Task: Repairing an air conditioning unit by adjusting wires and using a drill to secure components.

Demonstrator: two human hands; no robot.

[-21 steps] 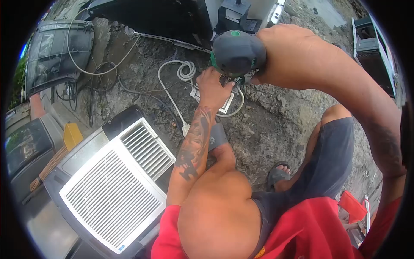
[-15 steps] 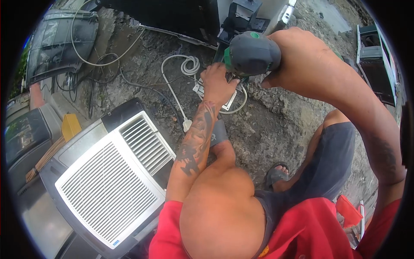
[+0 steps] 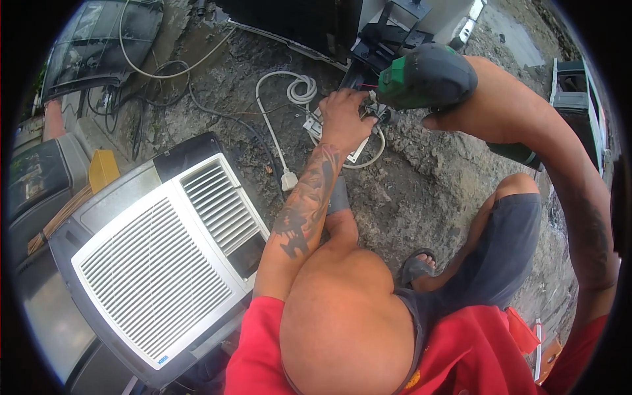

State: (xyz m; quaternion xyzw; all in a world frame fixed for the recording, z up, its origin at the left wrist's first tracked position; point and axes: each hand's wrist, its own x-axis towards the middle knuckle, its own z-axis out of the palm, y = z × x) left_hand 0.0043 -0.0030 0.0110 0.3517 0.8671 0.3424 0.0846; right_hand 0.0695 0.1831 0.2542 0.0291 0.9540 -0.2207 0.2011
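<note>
My right hand [image 3: 497,99] grips a green and dark grey cordless drill [image 3: 431,76] by its handle, with the battery base showing below the wrist. The drill's front end points left, just to the right of my left hand [image 3: 345,117]. Lowered near the ground, the fingers of my left hand close around a small part that they mostly hide, beside a black metal bracket [image 3: 388,36]. A short red wire shows by those fingertips. White socket boxes [image 3: 313,126] lie under and beside the hand, joined to a white cable [image 3: 262,108].
A white-grilled window air conditioner [image 3: 161,276] lies at my left. The white cable's plug [image 3: 288,180] rests on the rough ground. A large black panel [image 3: 296,23] stands ahead. Dark cables [image 3: 138,105] cross the far left, and a dark metal frame [image 3: 579,105] stands at the right.
The drill and my right hand have moved right, away from my left hand, baring more of the bracket and the drill's base. My left hand stays low among the socket boxes.
</note>
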